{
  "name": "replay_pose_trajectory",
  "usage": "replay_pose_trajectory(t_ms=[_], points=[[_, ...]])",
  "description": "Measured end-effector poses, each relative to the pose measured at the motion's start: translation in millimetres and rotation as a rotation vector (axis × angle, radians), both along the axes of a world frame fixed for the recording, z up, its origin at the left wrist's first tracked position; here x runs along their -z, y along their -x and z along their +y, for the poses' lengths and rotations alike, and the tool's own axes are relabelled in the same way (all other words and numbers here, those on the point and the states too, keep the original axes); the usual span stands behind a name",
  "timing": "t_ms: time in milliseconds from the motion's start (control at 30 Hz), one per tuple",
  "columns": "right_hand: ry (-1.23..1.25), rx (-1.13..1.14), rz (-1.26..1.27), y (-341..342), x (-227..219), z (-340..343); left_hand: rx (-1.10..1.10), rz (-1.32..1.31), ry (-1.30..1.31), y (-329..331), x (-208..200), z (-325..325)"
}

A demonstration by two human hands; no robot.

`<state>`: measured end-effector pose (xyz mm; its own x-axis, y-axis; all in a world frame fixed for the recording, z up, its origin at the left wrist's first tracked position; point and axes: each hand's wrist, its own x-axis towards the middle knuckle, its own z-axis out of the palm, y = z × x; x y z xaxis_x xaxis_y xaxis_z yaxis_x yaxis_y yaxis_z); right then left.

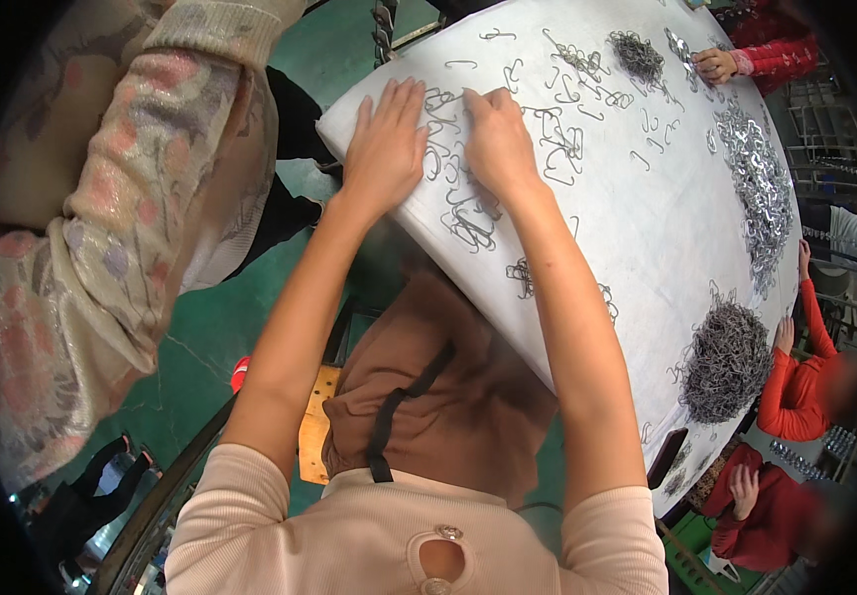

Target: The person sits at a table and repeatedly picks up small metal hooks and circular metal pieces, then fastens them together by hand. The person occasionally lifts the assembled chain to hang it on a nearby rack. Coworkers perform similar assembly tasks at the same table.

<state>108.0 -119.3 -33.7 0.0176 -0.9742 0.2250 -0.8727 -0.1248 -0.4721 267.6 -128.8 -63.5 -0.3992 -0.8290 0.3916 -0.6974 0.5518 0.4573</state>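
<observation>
Bent metal wire hooks (470, 224) lie scattered on a white-covered table (637, 238). My left hand (386, 147) rests flat by the table's left edge, its fingers stretched out and the palm down. To the right of it, my right hand (500, 145) is closed with its fingers curled down against the white surface. What those fingers hold, if anything, is hidden under them. A loose strip of hooks (438, 134) runs between the two hands. More hooks (559, 134) lie just right of my right hand.
A large dark heap of hooks (726, 362) sits at the table's right, with a long pile of shiny metal pieces (758, 188) beyond. A co-worker's hand (714, 65) touches pieces at the far right. A person in a floral sleeve (141, 188) is close on my left.
</observation>
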Motion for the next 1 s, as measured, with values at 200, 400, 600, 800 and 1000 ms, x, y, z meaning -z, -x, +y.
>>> replay_pose_trajectory(t_ms=[200, 400, 600, 800, 1000], points=[[-0.170, -0.110, -0.267, 5.5, -17.6, -5.4, 0.225, 0.223, -0.330, -10.0, -15.7, -20.7], [-0.406, -0.035, -0.058, 29.1, -36.5, 4.7, 0.351, 0.086, -0.167, -18.1, -19.0, -13.0], [-0.330, 0.020, -0.109, 12.2, -30.8, 5.9, 0.323, -0.002, -0.095, -12.0, -11.2, -13.1], [-0.238, 0.113, -0.255, 46.1, -19.6, 28.1, 0.180, -0.173, 0.041, 4.7, 3.7, -11.6], [-0.259, 0.185, -0.355, 57.7, -21.9, 45.8, 0.078, -0.221, 0.055, 22.4, -9.6, 4.1]])
